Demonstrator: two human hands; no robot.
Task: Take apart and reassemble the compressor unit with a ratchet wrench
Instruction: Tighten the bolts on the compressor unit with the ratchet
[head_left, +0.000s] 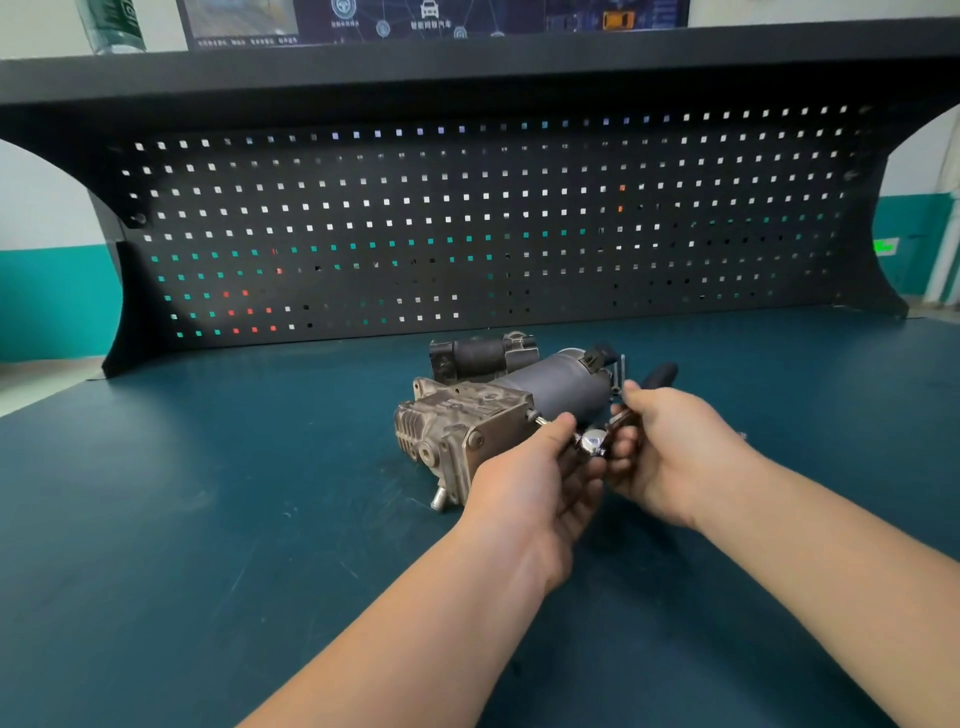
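The compressor unit lies on the teal bench top, a worn metal block at the left and a dark grey cylinder reaching back to the right. A ratchet wrench with a shiny round head and black handle end sits at the block's right side. My right hand grips the wrench shaft. My left hand pinches the socket end by a bolt on the block's side. The bolt itself is mostly hidden by my fingers.
A second dark part with metal brackets lies just behind the compressor. Loose long bolts lie beside the cylinder's far end. A black pegboard rises at the back of the bench.
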